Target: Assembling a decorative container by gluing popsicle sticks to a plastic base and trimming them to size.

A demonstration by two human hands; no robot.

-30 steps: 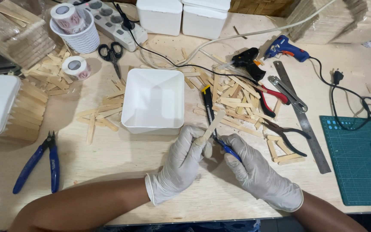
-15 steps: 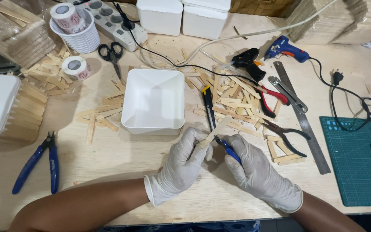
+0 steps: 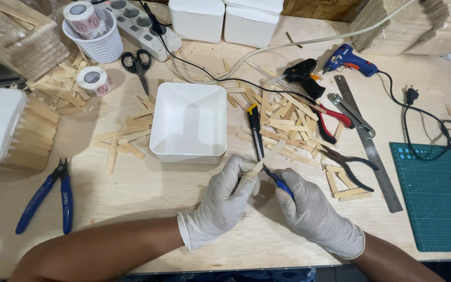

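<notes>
Two white-gloved hands meet near the middle of a pale plywood worktop [image 3: 147, 193]. The left hand [image 3: 225, 201] has its fingers pinched around the lower end of a thin flat wooden craft stick [image 3: 267, 157], which angles up to the right. The right hand [image 3: 309, 211] has its fingers closed on small blue-handled cutters [image 3: 279, 183] set against the stick. The stick looks light, stiff and easily snapped, best held near its end. Just beyond stand a white square plastic tray [image 3: 188, 125] and scattered loose sticks [image 3: 288, 117]. Blue pliers [image 3: 53, 196] lie left, a green cutting mat [image 3: 437, 201] right.
</notes>
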